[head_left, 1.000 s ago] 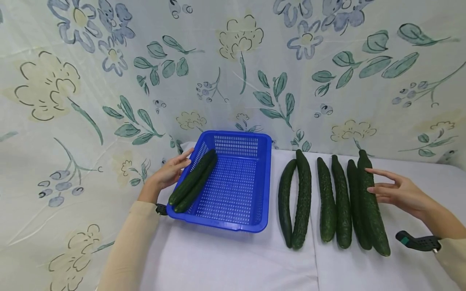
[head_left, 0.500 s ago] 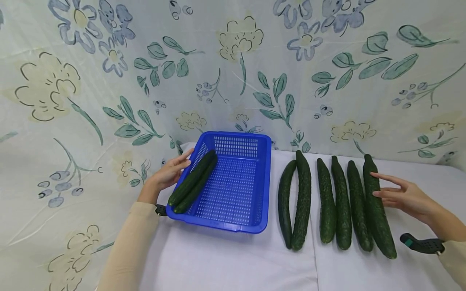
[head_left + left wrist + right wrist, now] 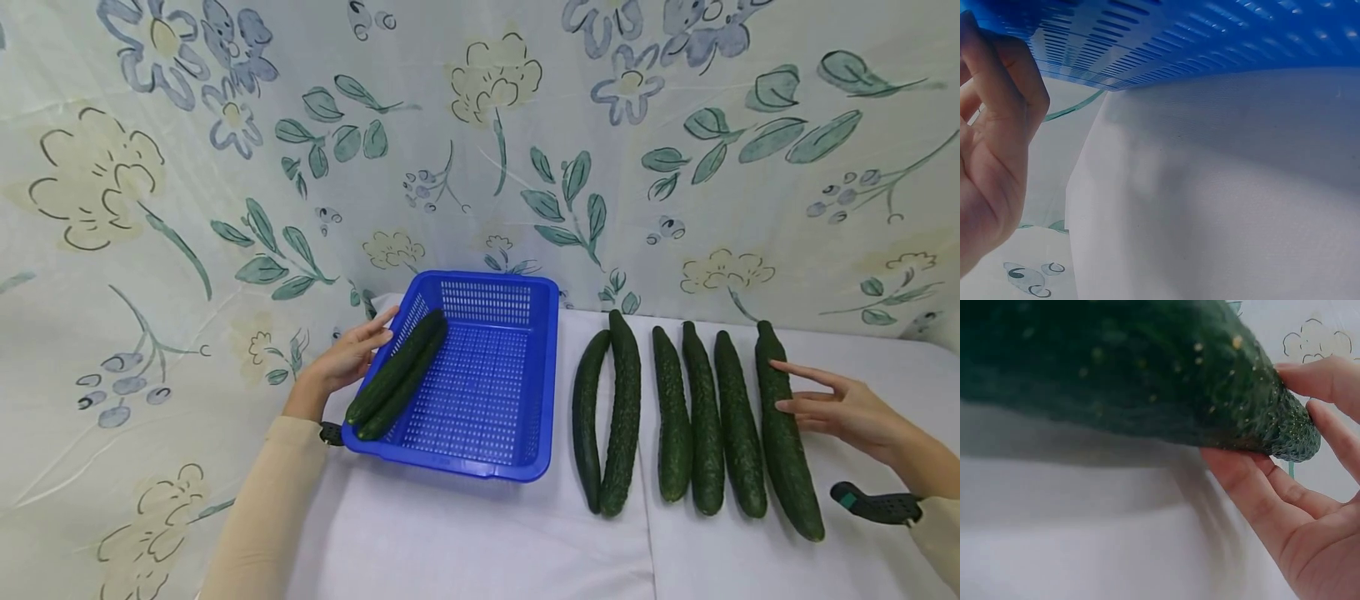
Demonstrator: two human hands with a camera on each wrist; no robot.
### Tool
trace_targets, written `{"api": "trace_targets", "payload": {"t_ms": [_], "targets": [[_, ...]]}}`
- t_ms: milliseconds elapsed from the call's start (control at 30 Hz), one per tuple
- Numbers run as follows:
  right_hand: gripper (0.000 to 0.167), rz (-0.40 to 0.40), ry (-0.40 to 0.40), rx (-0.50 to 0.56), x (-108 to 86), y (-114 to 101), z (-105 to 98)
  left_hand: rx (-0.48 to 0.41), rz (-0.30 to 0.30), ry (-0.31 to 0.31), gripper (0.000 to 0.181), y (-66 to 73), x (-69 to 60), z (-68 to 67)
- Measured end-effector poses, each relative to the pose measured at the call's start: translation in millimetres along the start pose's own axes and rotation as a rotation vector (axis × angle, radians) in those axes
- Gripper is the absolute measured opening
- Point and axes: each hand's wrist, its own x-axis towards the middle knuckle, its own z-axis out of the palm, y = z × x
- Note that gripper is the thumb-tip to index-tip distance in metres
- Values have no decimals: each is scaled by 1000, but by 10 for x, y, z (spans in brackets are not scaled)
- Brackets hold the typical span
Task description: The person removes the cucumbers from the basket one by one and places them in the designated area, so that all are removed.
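Observation:
My right hand [image 3: 851,407] pinches the upper part of the rightmost dark green cucumber [image 3: 787,450]. In the right wrist view, fingertips press both sides of the cucumber [image 3: 1166,381] near its narrow end. My left hand [image 3: 347,357] holds the left rim of a blue perforated plastic basket [image 3: 542,375]; bent fingers [image 3: 1000,78] reach up to the basket [image 3: 1210,31] in the left wrist view. Exactly where those fingertips touch is hidden. Two cucumbers [image 3: 408,371] lie together along the basket's left side.
Between the basket and my right hand, several cucumbers lie upright in the view on a white cloth [image 3: 465,533]: a pair [image 3: 622,417], another pair [image 3: 703,425] and a single cucumber [image 3: 742,433]. A floral curtain [image 3: 480,167] hangs behind.
My right hand has shifted right and slightly nearer with the rightmost cucumber, opening a gap from its neighbour. My left hand and the basket stay in place.

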Motion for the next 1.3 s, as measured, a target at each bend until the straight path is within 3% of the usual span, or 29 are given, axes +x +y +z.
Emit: {"api": "trace_targets", "payload": {"t_ms": [533,833,1100,1300], "targets": [[71,13,-13,-39,-4,50,32,-10,5,-23,55,-16,-16,-2],[79,-12,5,-120,-11,15,42,-22,9,-10,55,-23,-14,1],[79,-31,25,-260,18,-21,79,-31,1,-8,55,-24,-8,5],[77,-41,24,-278,22,-39,81,-50,4,-25,55,-3,0,5]]}}
